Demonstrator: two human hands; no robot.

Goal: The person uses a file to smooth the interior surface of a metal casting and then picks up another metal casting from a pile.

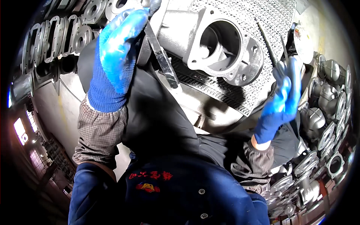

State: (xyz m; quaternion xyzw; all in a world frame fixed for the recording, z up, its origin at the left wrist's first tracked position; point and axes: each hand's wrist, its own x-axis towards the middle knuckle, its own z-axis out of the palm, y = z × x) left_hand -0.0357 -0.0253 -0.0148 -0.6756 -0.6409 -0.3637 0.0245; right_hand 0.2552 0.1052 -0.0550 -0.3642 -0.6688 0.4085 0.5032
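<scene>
My left hand (120,48), in a blue coated glove, is raised at the upper left with its fingers closed around the upper end of a dark flat metal bar (162,56). The bar slants down to the right, in front of a grey cast metal housing (193,47). This housing lies on the mesh-topped work surface with its round bore and square flange facing up. My right hand (281,93), gloved alike, is to the right of the housing with fingers stretched out. A thin dark rod (284,47) reaches its fingertips; whether they touch is unclear.
A textured metal mesh (258,22) covers the work surface, and another slim dark tool (267,42) lies on it. Rows of flat metal castings (56,39) stand at the far left. Many grey castings (315,118) are piled along the right. My legs are against the near edge.
</scene>
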